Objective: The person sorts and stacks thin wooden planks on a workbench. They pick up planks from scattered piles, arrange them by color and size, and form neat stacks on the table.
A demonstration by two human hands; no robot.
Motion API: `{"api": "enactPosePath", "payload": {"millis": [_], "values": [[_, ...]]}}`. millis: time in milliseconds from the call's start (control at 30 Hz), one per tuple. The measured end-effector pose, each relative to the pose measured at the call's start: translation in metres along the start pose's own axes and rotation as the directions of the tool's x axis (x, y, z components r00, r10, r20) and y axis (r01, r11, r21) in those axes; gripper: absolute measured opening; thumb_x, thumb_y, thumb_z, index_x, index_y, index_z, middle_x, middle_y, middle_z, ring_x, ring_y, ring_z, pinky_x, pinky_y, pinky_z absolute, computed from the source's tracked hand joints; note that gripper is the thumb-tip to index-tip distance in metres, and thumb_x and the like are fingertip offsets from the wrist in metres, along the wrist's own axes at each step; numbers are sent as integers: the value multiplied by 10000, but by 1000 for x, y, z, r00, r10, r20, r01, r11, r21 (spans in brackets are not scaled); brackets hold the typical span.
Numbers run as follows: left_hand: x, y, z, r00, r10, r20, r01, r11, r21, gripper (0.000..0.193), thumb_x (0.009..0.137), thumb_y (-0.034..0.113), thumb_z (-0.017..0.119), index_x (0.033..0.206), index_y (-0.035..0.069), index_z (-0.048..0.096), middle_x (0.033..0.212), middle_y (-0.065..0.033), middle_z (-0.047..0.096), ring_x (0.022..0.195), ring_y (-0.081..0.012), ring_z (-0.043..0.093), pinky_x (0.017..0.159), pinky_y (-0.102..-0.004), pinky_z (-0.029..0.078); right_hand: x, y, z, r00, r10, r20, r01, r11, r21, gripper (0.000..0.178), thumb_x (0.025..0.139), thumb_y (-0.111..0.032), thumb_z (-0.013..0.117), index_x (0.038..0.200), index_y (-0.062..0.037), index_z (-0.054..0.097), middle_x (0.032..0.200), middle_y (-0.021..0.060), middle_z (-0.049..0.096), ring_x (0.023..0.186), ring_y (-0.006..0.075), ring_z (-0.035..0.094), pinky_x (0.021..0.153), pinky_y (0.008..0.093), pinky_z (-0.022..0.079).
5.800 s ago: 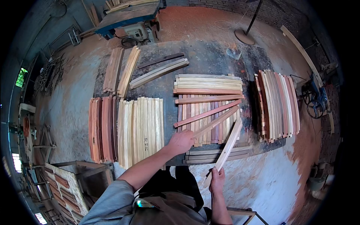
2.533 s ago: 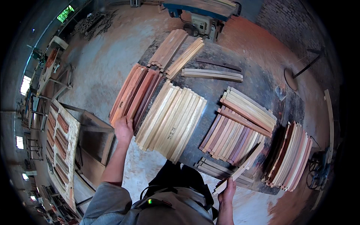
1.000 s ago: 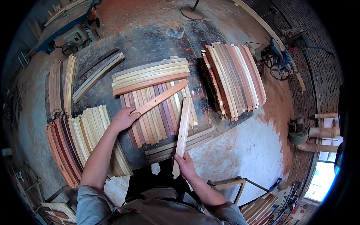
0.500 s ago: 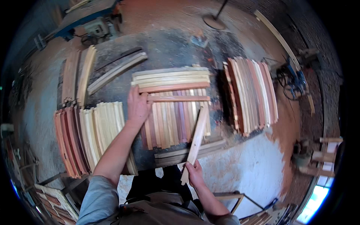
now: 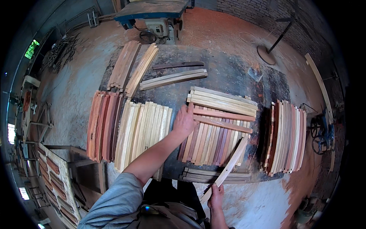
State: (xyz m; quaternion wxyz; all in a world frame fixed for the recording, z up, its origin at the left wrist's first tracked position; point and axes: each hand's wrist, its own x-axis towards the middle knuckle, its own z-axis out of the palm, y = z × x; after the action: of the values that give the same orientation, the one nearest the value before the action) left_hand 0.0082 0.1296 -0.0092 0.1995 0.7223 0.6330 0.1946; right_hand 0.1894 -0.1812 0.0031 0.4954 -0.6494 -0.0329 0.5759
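My left hand [image 5: 184, 121] is closed at the left ends of two reddish wooden strips, its thumb side against the nearer reddish strip [image 5: 225, 124]. The farther reddish strip [image 5: 228, 114] lies beside several pale strips [image 5: 223, 101], all crosswise on a layer of mixed-colour strips [image 5: 207, 141]. In my right hand [image 5: 216, 196], low in the view, is the near end of a pale wooden strip [image 5: 230, 165]. This strip slants away from me, and its far end reaches over the right side of the layer. My left fingertips are partly hidden.
Upright rows of red-brown strips [image 5: 103, 128] and pale strips [image 5: 145, 131] stand left on the dark table [image 5: 228, 72]. Another bundle [image 5: 288, 139] is at the right edge. Longer pieces [image 5: 173, 79] lie farther back. Beyond are a blue-edged machine [image 5: 152, 15] and a round-based stand [image 5: 266, 55].
My view has turned left, so the table and stacks appear farther right. Both hands keep their places at the strips, and the pale strip still slants from my right hand.
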Motion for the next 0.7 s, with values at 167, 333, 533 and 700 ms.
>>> {"api": "enactPosePath", "payload": {"millis": [167,333,533,700], "values": [[-22,11,-15,934,-15,356,-58,979,194,568,749,309,787,1183,15,569,1049,-216,561,994,-399,582,878,-467,502,1,-4,-2,1000,-10,23,10,1000,-20,180,960,-127,587,1111,-56,520,851,57,596,678,149,574,613,308,504],[-21,14,-12,930,271,248,-303,947,104,504,726,274,782,1110,3,598,1096,-182,591,1069,-354,550,957,-445,462,6,4,-13,999,5,-33,-7,997,-76,185,947,-133,627,1081,-40,540,872,46,604,746,130,573,666,293,493],[-25,21,2,879,385,281,-421,904,80,472,742,229,767,1115,7,582,1010,-168,588,989,-357,576,864,-449,492,6,-2,-6,1000,10,20,-10,1000,-28,162,953,-135,629,1058,-44,547,863,29,598,733,117,564,657,275,480],[-57,23,-3,896,355,268,-384,921,64,436,760,215,748,1111,14,586,946,-171,582,908,-363,596,794,-466,502,2,-5,-8,1000,-8,19,10,998,-66,165,971,-173,584,1066,-51,526,845,48,597,708,141,581,641,300,498]]}}
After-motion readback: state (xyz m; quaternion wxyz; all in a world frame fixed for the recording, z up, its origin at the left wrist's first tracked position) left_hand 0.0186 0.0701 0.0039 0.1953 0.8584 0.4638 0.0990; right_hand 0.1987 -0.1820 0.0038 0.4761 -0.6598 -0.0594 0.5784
